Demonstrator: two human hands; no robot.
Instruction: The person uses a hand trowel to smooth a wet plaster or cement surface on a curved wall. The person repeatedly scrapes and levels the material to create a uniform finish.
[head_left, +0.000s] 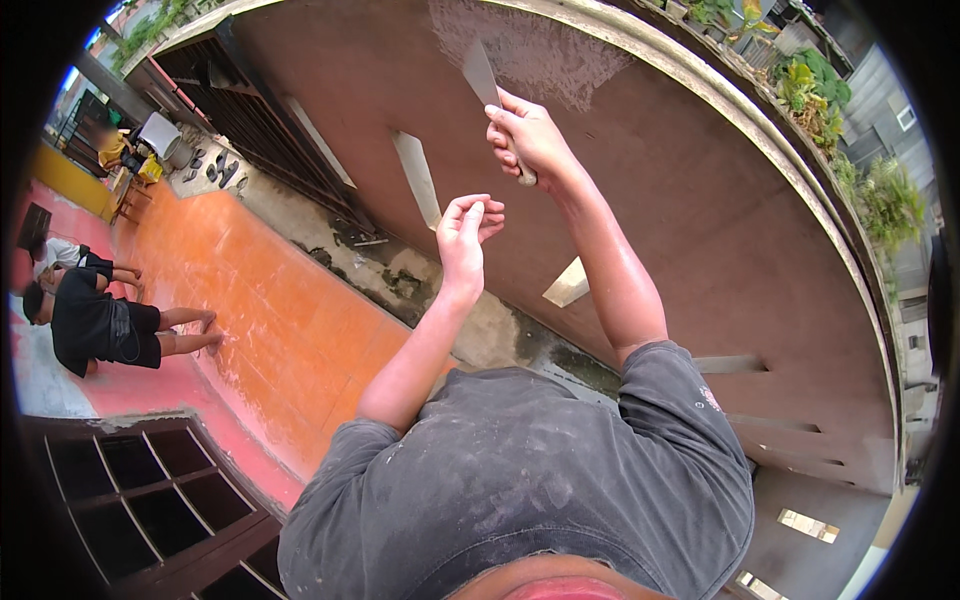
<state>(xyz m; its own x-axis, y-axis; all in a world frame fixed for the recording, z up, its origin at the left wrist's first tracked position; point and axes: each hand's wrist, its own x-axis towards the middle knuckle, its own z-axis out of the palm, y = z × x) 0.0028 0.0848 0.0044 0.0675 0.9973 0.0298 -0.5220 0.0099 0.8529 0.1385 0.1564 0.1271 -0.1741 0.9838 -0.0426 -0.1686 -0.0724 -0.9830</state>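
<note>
My right hand (532, 142) is wrapped round the handle of a putty knife (481, 72), its thumb lying along the blade end. The flat metal blade points up against a rough, pale patch (560, 55) high on the brown wall (660, 190). Lower and to the left, my left hand (464, 232) is raised in front of the wall with its fingers loosely bent and partly apart. Nothing shows in it.
Narrow slots (415, 165) pierce the wall, and plants (810, 95) grow beyond its top edge. A wet concrete strip (480, 325) runs along its foot beside an orange tiled floor (270, 300). Bent-over people (105, 320) are at the left, near a dark-framed window (150, 480).
</note>
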